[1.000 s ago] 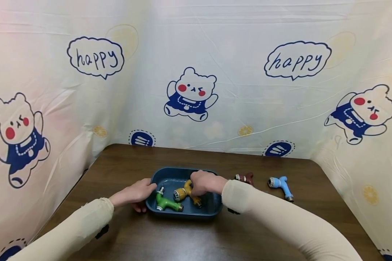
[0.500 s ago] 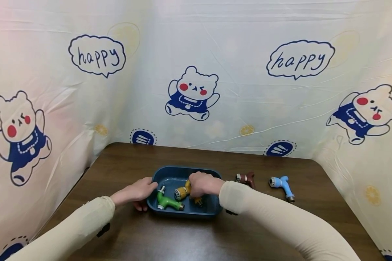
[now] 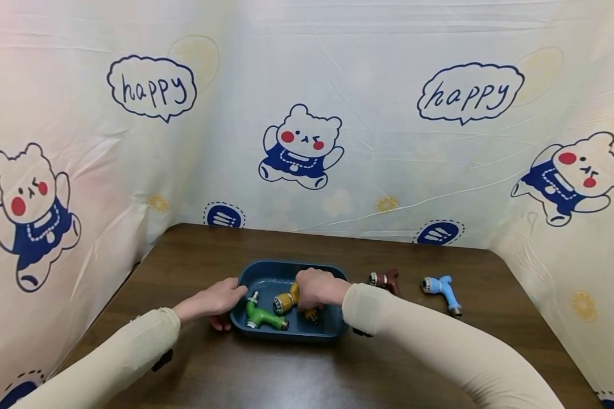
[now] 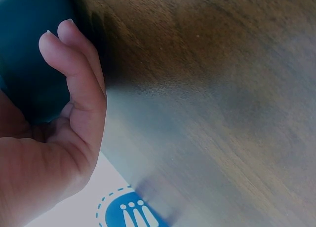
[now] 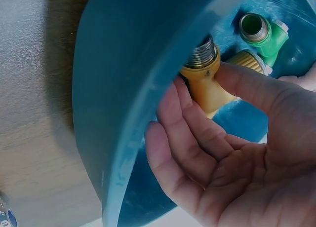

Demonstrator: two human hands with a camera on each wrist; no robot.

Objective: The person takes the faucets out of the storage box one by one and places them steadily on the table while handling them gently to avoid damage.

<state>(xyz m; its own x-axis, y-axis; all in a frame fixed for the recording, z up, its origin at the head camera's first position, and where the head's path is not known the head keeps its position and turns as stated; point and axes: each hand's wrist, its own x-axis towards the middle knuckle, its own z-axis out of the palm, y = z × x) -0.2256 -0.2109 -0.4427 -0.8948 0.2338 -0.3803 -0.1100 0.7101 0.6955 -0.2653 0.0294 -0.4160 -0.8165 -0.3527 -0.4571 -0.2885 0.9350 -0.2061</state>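
Observation:
A dark blue plastic tub (image 3: 286, 337) stands on the table. At its left end my left hand (image 3: 212, 299) grips the wall, thumb at the rim and the other fingers curled outside, as the left wrist view also shows. Inside the tub my right hand (image 3: 318, 288) pinches a yellow tap (image 3: 285, 303) between thumb and fingers. The right wrist view shows the threaded end of the yellow tap (image 5: 210, 89) by the fingertips; in the head view the hand covers its middle. To its left a green tap (image 3: 265, 319) lies on the tub's floor.
Right of the tub, a dark red tap (image 3: 386, 280) lies partly behind my right sleeve. Farther right is a light blue tap (image 3: 442, 291). A printed curtain (image 3: 368, 170) hangs round the brown wooden table (image 3: 266, 378) at its back and sides.
Over the first half second my right hand shifts slightly left and covers more of the yellow tap. Since then both hands look still. The left hand stays on the tub.

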